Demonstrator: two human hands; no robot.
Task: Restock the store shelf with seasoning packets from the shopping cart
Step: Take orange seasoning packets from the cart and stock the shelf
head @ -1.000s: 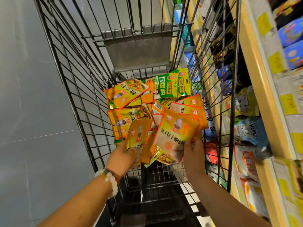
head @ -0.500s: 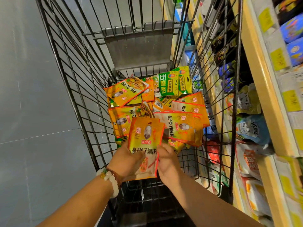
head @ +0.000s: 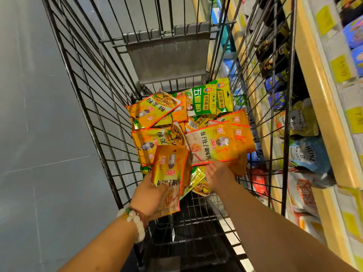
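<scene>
Fingers of the left hand [head: 150, 191] grip an orange packet [head: 169, 178] above the cart [head: 102, 107]; right hand [head: 219, 174], fingers spread, reaches beside that packet.

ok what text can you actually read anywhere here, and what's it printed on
"HEINZ": blue pouch on the store shelf.
"包子饺子调味料": orange packet lying in the cart; the same words on the packet in the left hand.
"五香粉": green packet.
Yellow price tags: too blurred to read.
</scene>
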